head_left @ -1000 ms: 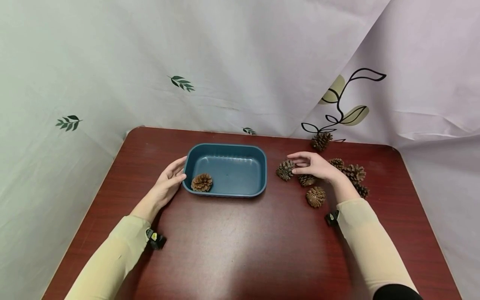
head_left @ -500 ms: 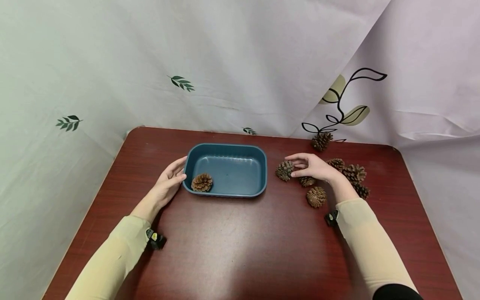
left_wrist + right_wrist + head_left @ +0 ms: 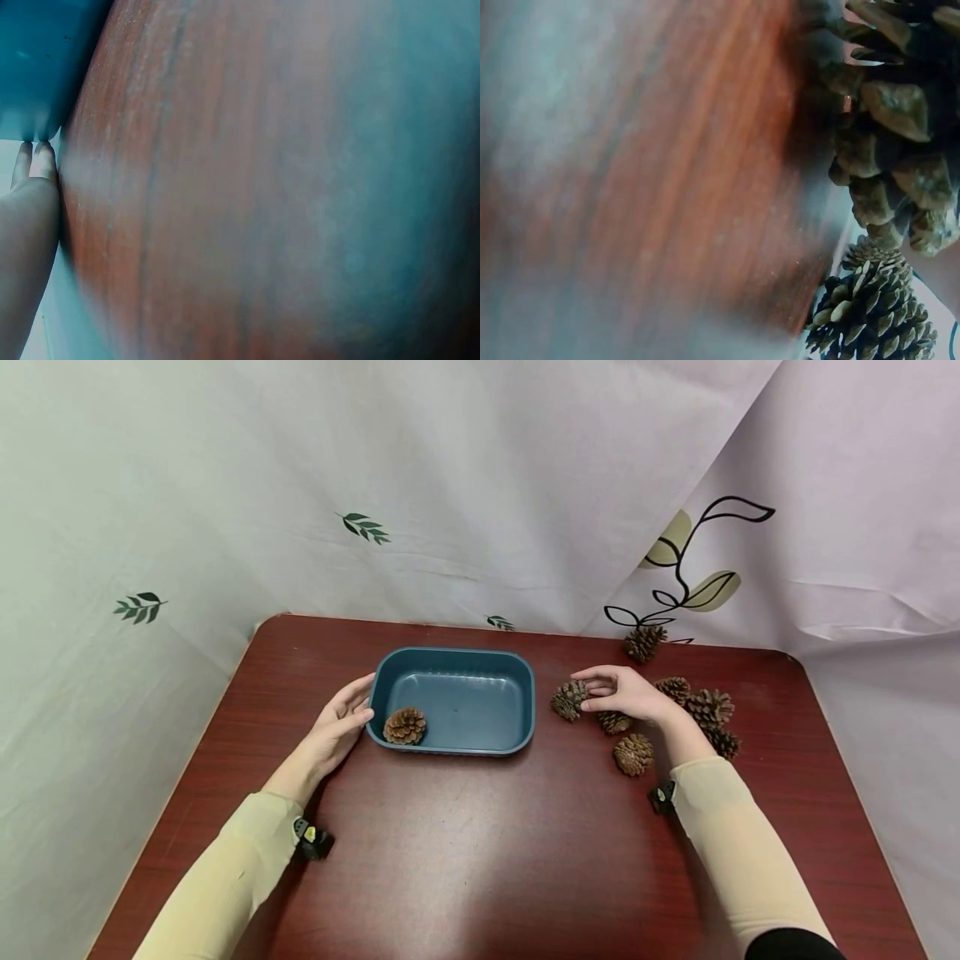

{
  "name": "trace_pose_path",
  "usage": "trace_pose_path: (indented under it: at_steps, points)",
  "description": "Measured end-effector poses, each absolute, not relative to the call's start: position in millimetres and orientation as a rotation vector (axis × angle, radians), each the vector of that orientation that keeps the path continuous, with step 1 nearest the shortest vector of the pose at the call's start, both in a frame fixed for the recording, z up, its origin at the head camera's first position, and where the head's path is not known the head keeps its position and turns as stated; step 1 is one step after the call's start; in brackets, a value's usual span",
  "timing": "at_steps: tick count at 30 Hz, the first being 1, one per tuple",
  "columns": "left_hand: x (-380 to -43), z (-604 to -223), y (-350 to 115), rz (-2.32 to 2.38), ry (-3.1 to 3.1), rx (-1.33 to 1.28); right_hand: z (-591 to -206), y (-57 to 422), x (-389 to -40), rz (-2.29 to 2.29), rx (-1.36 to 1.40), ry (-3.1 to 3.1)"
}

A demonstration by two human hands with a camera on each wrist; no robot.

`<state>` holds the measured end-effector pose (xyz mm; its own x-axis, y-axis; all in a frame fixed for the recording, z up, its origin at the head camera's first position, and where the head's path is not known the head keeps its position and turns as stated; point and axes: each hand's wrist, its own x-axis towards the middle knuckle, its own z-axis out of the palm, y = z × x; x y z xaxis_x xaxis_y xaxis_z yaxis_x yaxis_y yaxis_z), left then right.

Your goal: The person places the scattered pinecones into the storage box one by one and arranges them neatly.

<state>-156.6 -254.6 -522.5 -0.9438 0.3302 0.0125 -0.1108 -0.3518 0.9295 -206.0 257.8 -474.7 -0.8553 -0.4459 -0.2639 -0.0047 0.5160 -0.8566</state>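
Observation:
My left hand [image 3: 335,727] rests with extended fingers against the left side of a blue rectangular plastic container [image 3: 468,706]. In the left wrist view, its fingertips [image 3: 45,154] touch the container's wall. One brown pine cone [image 3: 404,726] sits in the container's front left corner. On the right, my right hand [image 3: 628,695] has thumb and fingers around the right side of a darker pine cone [image 3: 567,702] on the table. A second pine cone [image 3: 615,722] lies partly hidden below that hand, and another pine cone [image 3: 633,754] lies nearer the front.
Beyond the right wrist lies a cluster of pine cones [image 3: 708,706]. One more pine cone [image 3: 645,643] is at the table's back edge, against the patterned white cloth [image 3: 487,493]. Close to the right wrist camera, a large pine cone [image 3: 900,127] fills the upper right.
My right hand has shifted very slightly left, its fingers drawing closer around the darker pine cone, which has moved a touch with it. The left hand and the container have stayed put.

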Motion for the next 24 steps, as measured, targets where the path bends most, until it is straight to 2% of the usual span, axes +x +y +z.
trace_pose_path:
  at_steps: [11, 24]
  points:
    - [-156.1, -522.4, -254.0, 2.373, 1.603, 0.303, -467.0, 254.7, -204.6, -1.343, -0.319, 2.352]
    - [-155.8, -521.4, -253.3, 2.358, 1.627, 0.291, -440.7, 249.1, -202.7, -1.338, -0.332, 2.368]
